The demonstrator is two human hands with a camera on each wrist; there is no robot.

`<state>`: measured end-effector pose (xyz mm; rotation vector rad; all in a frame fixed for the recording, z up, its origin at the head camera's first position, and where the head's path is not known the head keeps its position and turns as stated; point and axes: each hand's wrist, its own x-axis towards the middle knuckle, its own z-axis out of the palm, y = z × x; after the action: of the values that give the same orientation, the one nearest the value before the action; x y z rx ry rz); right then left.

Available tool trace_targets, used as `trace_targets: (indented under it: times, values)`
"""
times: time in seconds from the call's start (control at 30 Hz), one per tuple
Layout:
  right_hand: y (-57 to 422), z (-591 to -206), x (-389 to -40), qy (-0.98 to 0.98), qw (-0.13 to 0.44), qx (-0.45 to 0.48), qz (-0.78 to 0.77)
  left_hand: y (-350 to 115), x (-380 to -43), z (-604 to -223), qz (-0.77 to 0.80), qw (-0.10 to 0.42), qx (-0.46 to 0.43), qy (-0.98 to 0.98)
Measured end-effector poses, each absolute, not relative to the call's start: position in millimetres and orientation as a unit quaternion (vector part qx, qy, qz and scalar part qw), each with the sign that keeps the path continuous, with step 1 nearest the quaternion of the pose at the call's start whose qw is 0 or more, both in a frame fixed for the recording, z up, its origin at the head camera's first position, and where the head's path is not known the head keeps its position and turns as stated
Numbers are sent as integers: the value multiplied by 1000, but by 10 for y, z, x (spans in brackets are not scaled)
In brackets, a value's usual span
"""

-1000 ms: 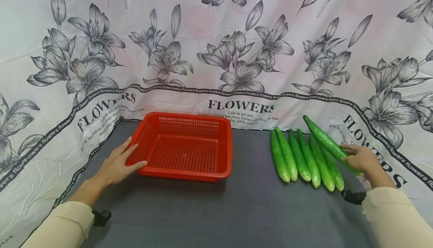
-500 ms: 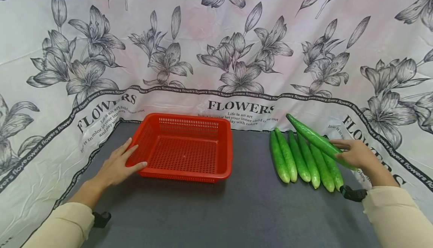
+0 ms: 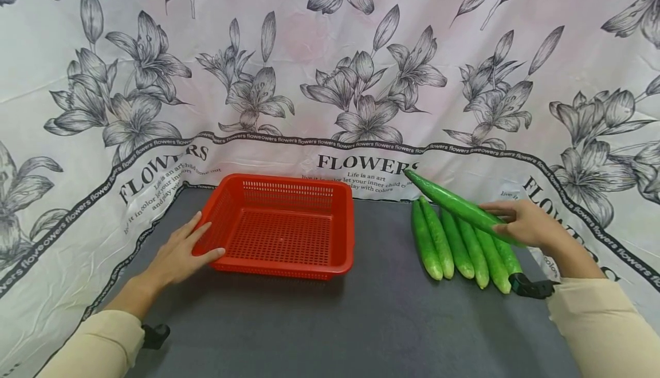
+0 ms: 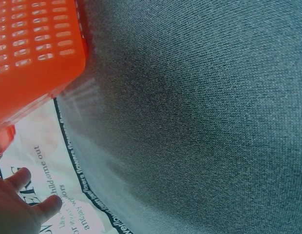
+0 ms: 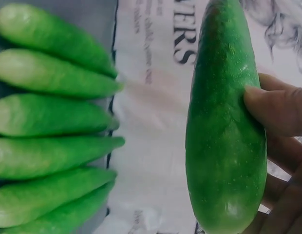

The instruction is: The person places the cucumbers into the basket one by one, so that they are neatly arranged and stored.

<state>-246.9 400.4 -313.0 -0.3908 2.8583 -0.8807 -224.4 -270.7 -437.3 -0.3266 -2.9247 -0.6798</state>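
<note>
My right hand (image 3: 526, 226) holds a long green cucumber (image 3: 454, 206) near one end, thumb on one side and fingers on the other. The held cucumber is raised and slants up to the left, above a row of several cucumbers (image 3: 427, 243) lying side by side. In the right wrist view its thick end faces the camera, with the thumb (image 5: 275, 109) pressed on its skin. At the left, my left hand (image 3: 175, 255) is spread at the near left corner of a red plastic basket (image 3: 281, 268), fingers straight beside its rim. Nothing lies in the basket.
A dark grey cloth (image 3: 381, 309) covers the table. Behind and on both sides hangs a white flower-print curtain (image 3: 289, 80), its lower edge meeting the tabletop just behind the basket and cucumbers. A dark strap (image 3: 533, 286) sits at the right wrist.
My right hand has carried the cucumber leftward and slightly up, from the right end of the row to over it. My left hand and the basket have stayed in place.
</note>
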Motion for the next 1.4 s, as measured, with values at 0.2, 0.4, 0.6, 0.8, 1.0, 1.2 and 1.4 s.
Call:
trace_targets:
  times: [0.2, 0.4, 0.6, 0.8, 1.0, 1.2, 1.4]
  values:
    - [3816, -3002, -2443, 934, 73, -152, -316, -2712, -2244, -4382, -226, 64, -107, -966]
    - [3597, -2869, -2412, 936, 65, -184, -291, -2709, -2251, -4389, -224, 66, -109, -966]
    - [3376, -2795, -2408, 922, 81, -215, -312, -2719, -2258, -4401, -224, 66, -110, -966]
    - [3155, -2765, -2426, 920, 73, -244, -300, -2726, -2263, -4403, -225, 65, -111, -966]
    - [2932, -2703, -2470, 920, 70, -262, -282, -2729, -2267, -4388, -225, 63, -109, -966]
    - [2669, -2636, -2488, 912, 86, -278, -290, -2723, -2266, -4383, -225, 62, -108, -966]
    - [2412, -2667, -2564, 905, 86, -304, -285, -2722, -2261, -4385, -221, 65, -110, -967]
